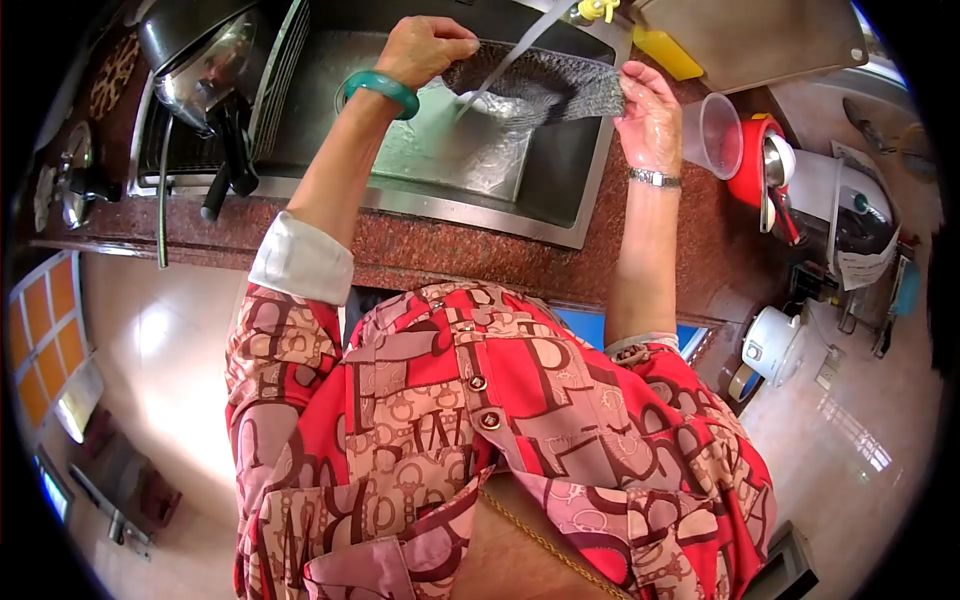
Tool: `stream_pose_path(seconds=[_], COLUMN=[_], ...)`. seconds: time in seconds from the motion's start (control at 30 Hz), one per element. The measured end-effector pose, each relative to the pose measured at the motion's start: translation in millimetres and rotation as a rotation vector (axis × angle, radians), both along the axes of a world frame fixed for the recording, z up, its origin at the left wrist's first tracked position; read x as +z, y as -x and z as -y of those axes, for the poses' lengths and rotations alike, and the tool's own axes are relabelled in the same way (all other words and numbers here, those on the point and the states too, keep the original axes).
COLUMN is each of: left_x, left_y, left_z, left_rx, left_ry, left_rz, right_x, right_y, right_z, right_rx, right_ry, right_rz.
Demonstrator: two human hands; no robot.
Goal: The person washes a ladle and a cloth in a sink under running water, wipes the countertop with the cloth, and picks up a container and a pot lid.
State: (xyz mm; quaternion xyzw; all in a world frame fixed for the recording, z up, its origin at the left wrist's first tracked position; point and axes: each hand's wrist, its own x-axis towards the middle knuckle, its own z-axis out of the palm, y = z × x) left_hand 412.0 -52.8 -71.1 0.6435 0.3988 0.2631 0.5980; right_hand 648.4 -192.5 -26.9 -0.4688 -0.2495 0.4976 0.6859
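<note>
A dark grey mesh-like cloth is stretched over the metal sink, held at both ends. My left hand, above a green bangle, pinches its left end. Closed on the right end is my right hand, wet, with a metal watch on the wrist. A stream of water runs down from the top across the cloth into the sink. Beneath the cloth, the sink's bottom looks wet and shiny.
Left of the sink stand a metal pot and a dish rack. To the right are a yellow sponge-like block, a cutting board, a clear plastic cup and a red container. A white cooker stands lower right.
</note>
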Motion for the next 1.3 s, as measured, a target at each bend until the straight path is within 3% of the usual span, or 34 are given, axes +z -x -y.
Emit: stream_pose_path(seconds=[0.17, 0.27, 0.5, 0.63, 0.7, 0.8, 0.83, 0.9, 0.97, 1.0, 1.03, 1.1, 1.2, 1.23, 1.3], left_x=[-4.8, -1.1, 1.5, -13.1, -11.2, -2.9, 3.4, 10.2, 10.7, 12.4, 16.6, 23.6, 15.0, 22.6, 7.4], left_y=[17.0, 20.2, 11.0, 5.7, 7.3, 9.0, 7.9, 0.9, -3.0, -1.9, 2.4, 11.2, 29.1, 33.2, 45.4], left_z=[8.1, 19.8, 65.9, 81.5, 82.4, 83.2, 84.7, 91.4, 94.3, 93.4, 89.9, 70.2, 4.4, -17.4, -67.6], left_rx=[-0.014, -0.052, -0.201, 0.091, 0.122, 0.116, 0.091, 0.09, 0.067, 0.067, 0.063, 0.261, 0.615, 0.714, 0.635], left_ry=[-0.011, 0.267, 0.354, 0.082, 0.117, 0.328, 0.389, 0.578, 0.697, 0.758, 0.744, 0.431, -0.138, -0.219, -0.207], left_rz=[-0.003, 0.169, 0.258, 0.269, 0.301, 0.454, 0.474, 0.603, 0.744, 0.768, 0.674, 0.309, 0.232, 0.221, 0.147], right_x=[-16.4, -22.6, -19.6, -18.5, -22.8, -41.9, -53.5, -83.6, -74.5, -82.9, -96.9, -102.3, -94.3, -95.5, -94.0], right_y=[22.0, 43.6, 103.1, 113.0, 108.8, 93.4, 82.8, 92.2, 101.7, 103.3, 102.8, 90.7, 65.5, 59.3, 51.7], right_z=[-9.1, -13.7, -12.1, -3.1, 5.5, 24.3, 29.2, 34.0, 31.0, 28.7, 25.9, 31.6, 35.0, 33.9, 32.7], right_rx=[-0.021, -0.026, -0.082, -0.067, -0.019, 0.1, 0.334, 0.361, 0.475, 0.359, 0.242, 0.141, 0.152, 0.136, 0.099], right_ry=[0.053, 0.109, 0.161, 0.144, 0.155, 0.337, 0.442, 0.26, 0.296, 0.316, 0.332, 0.506, 0.611, 0.631, 0.613], right_rz=[-0.062, -0.049, -0.016, 0.032, 0.094, 0.275, 0.447, 0.516, 0.435, 0.47, 0.501, 0.472, 0.716, 0.904, 1.011])
